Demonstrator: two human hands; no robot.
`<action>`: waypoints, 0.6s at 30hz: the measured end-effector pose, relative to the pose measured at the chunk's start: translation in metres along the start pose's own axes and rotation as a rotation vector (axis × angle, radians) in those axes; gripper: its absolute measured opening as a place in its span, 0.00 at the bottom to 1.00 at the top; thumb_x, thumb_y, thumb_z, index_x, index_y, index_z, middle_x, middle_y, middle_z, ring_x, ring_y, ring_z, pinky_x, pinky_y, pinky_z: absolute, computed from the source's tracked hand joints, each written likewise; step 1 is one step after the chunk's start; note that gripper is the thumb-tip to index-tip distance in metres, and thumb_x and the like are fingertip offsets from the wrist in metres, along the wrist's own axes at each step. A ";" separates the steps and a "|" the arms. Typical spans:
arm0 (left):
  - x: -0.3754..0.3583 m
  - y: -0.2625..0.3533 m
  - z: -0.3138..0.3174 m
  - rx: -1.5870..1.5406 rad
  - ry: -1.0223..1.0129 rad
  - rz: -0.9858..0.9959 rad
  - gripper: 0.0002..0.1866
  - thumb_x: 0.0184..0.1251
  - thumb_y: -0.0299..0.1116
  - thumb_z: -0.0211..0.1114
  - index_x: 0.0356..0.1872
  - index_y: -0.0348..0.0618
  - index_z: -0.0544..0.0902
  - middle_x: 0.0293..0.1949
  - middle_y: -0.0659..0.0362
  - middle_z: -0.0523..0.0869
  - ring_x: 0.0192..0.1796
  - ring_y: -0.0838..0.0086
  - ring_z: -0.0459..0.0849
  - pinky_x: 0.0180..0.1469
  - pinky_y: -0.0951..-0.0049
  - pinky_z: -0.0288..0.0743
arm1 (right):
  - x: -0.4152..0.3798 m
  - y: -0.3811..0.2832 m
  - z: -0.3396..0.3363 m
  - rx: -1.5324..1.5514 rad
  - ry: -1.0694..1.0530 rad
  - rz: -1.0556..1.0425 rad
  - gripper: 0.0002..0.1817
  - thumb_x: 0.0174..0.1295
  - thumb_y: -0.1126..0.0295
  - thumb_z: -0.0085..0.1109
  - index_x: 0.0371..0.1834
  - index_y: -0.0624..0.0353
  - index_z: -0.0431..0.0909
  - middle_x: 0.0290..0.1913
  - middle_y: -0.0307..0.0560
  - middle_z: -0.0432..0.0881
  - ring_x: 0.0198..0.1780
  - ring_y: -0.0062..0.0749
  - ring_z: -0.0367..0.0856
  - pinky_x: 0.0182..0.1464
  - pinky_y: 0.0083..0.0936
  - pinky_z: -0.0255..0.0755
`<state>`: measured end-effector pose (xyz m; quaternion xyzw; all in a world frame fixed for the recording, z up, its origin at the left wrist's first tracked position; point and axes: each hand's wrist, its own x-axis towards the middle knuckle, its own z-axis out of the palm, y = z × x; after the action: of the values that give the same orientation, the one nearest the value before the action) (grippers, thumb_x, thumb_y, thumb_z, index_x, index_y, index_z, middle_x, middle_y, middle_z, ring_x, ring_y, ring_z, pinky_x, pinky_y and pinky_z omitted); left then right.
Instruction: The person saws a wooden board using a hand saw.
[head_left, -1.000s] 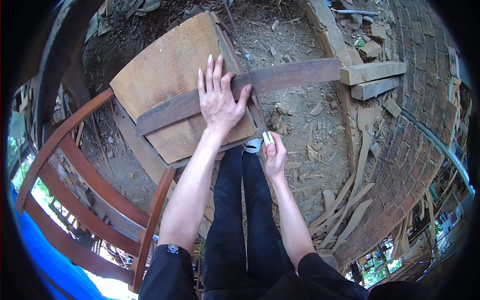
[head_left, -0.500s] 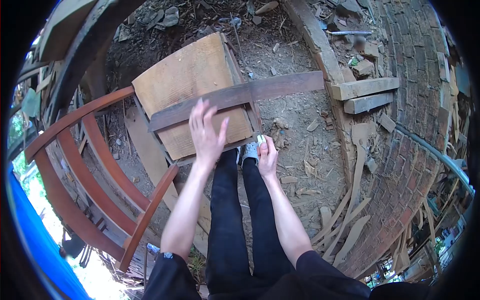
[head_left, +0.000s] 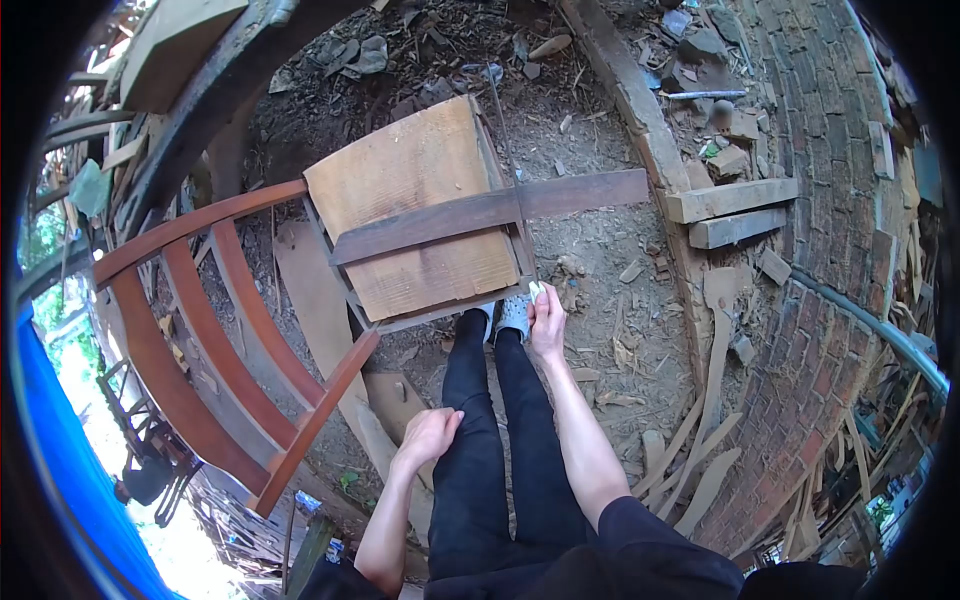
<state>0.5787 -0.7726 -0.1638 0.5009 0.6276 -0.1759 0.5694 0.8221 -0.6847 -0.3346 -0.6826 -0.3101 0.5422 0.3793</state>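
My right hand (head_left: 547, 322) is closed around the pale handle of a handsaw (head_left: 507, 130), whose thin blade shows nearly edge-on and points away from me. The blade crosses a dark wooden board (head_left: 430, 222) lying over the wooden seat (head_left: 400, 165) of a chair tipped on its back. My left hand (head_left: 430, 435) is at my left thigh, its fingers curled in on the black trouser leg (head_left: 465, 470), where the cloth creases. Both hands are off the board.
The chair's reddish slatted back (head_left: 185, 330) spreads to the left. Two short timbers (head_left: 735, 200) rest by a long beam (head_left: 640, 115) at right, before a brick surface (head_left: 820, 330). Wood strips (head_left: 705, 460) and rubble litter the dirt. A blue sheet (head_left: 75, 480) hangs at far left.
My left hand has pulled back from above the board to my thigh and closed. My right hand keeps the saw handle. The view has shifted, so the chair appears farther right and lower.
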 end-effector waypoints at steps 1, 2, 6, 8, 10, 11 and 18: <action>0.000 -0.004 -0.005 0.000 0.000 0.007 0.24 0.87 0.49 0.57 0.36 0.37 0.86 0.36 0.39 0.89 0.42 0.39 0.88 0.52 0.47 0.80 | -0.001 -0.001 -0.002 0.007 -0.015 0.021 0.29 0.86 0.45 0.49 0.65 0.63 0.80 0.30 0.36 0.75 0.31 0.19 0.73 0.35 0.25 0.69; 0.001 -0.009 -0.011 -0.143 0.090 0.004 0.24 0.87 0.48 0.59 0.34 0.37 0.84 0.32 0.44 0.88 0.36 0.47 0.86 0.46 0.53 0.79 | 0.000 -0.001 -0.002 0.024 -0.039 0.009 0.33 0.87 0.41 0.45 0.67 0.64 0.79 0.30 0.35 0.76 0.31 0.18 0.73 0.35 0.22 0.68; -0.001 0.006 -0.088 -0.665 0.360 0.060 0.23 0.88 0.44 0.64 0.29 0.41 0.79 0.23 0.66 0.78 0.28 0.81 0.73 0.34 0.72 0.68 | 0.001 0.000 -0.005 0.045 -0.040 -0.007 0.30 0.88 0.45 0.46 0.68 0.63 0.80 0.30 0.35 0.76 0.31 0.20 0.73 0.34 0.24 0.70; 0.009 0.014 -0.130 -0.707 0.501 0.158 0.21 0.88 0.42 0.64 0.30 0.41 0.79 0.25 0.68 0.78 0.32 0.85 0.73 0.36 0.75 0.67 | 0.002 0.000 -0.008 0.036 -0.054 -0.008 0.30 0.88 0.45 0.46 0.68 0.62 0.80 0.30 0.35 0.76 0.31 0.20 0.73 0.35 0.24 0.70; 0.026 0.030 -0.165 -0.680 0.607 0.259 0.19 0.88 0.42 0.64 0.35 0.39 0.81 0.29 0.66 0.81 0.35 0.83 0.76 0.40 0.76 0.71 | 0.005 0.005 -0.009 0.032 -0.065 -0.010 0.30 0.88 0.45 0.46 0.69 0.62 0.80 0.31 0.35 0.76 0.32 0.20 0.74 0.35 0.24 0.71; 0.035 0.046 -0.178 -0.670 0.686 0.323 0.17 0.88 0.42 0.64 0.38 0.38 0.82 0.30 0.65 0.82 0.37 0.83 0.77 0.43 0.76 0.73 | 0.007 0.006 -0.010 0.034 -0.065 -0.013 0.30 0.88 0.45 0.46 0.69 0.62 0.80 0.31 0.35 0.76 0.32 0.20 0.74 0.35 0.24 0.71; 0.147 0.111 -0.204 0.006 0.934 0.484 0.16 0.82 0.43 0.65 0.59 0.43 0.87 0.64 0.48 0.86 0.73 0.51 0.79 0.75 0.51 0.70 | 0.007 -0.001 -0.011 -0.043 -0.037 -0.013 0.30 0.87 0.45 0.45 0.67 0.62 0.79 0.31 0.39 0.77 0.33 0.23 0.75 0.38 0.27 0.73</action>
<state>0.5830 -0.4996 -0.1966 0.6581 0.6804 0.2008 0.2522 0.8340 -0.6802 -0.3363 -0.6784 -0.3331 0.5455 0.3622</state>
